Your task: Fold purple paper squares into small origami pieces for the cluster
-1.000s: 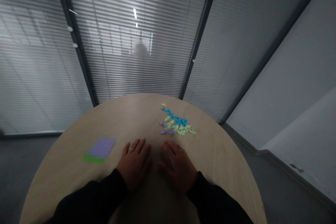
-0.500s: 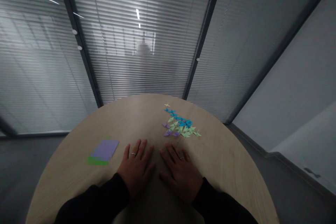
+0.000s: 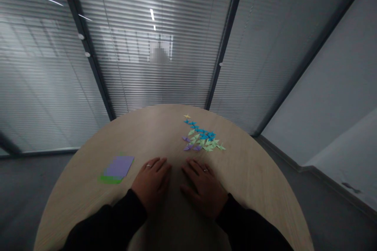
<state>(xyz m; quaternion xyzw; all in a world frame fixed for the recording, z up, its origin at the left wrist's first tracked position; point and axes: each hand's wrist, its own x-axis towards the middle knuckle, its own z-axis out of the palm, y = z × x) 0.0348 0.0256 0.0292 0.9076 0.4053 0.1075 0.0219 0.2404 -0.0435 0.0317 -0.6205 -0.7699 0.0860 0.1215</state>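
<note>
Both hands rest palm down on the tabletop and hold nothing. My left hand (image 3: pixel 153 180) has its fingers a little bent and close together, with a ring on one of them. To its left lies a stack of square paper sheets (image 3: pixel 119 166), purple on top with green edges showing underneath. My right hand (image 3: pixel 203 184) lies with its fingers stretched forward, also wearing a ring. Just beyond it is a group of small folded paper cranes: blue cranes (image 3: pixel 207 135), light green cranes (image 3: pixel 208 145), purple cranes (image 3: pixel 188 147) and one yellow crane (image 3: pixel 187 116) at the far end.
The round wooden table (image 3: pixel 141 133) has its curved far edge close to a glass partition with blinds (image 3: pixel 176 82). A pale wall (image 3: pixel 332 98) stands on the right. Grey floor (image 3: pixel 23 188) shows past the table on both sides.
My left hand's fingers have drawn back and bent slightly, closer together. My right hand has shifted only a little. The paper stack and the cranes lie as before.
</note>
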